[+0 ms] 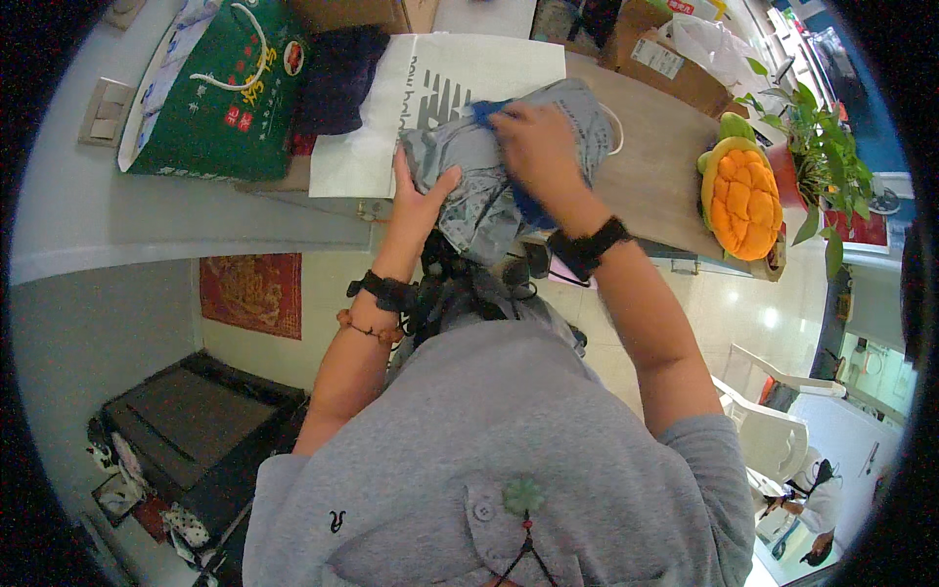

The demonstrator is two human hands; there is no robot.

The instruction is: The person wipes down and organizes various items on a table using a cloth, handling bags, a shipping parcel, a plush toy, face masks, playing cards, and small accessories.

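I see the left hand (425,201) partly open, its thumb and fingers spread around the left edge of a bunched grey fabric (489,186), holding it. My right hand (538,147) is curled and blurred over a blue cloth (529,207) that shows against the grey; I cannot tell whether its fingers grip. The grey fabric lies over a flat white paper bag (377,152) on the counter (650,147), its lower end reaching past the near edge. An orange plush (748,201) sits well to the right.
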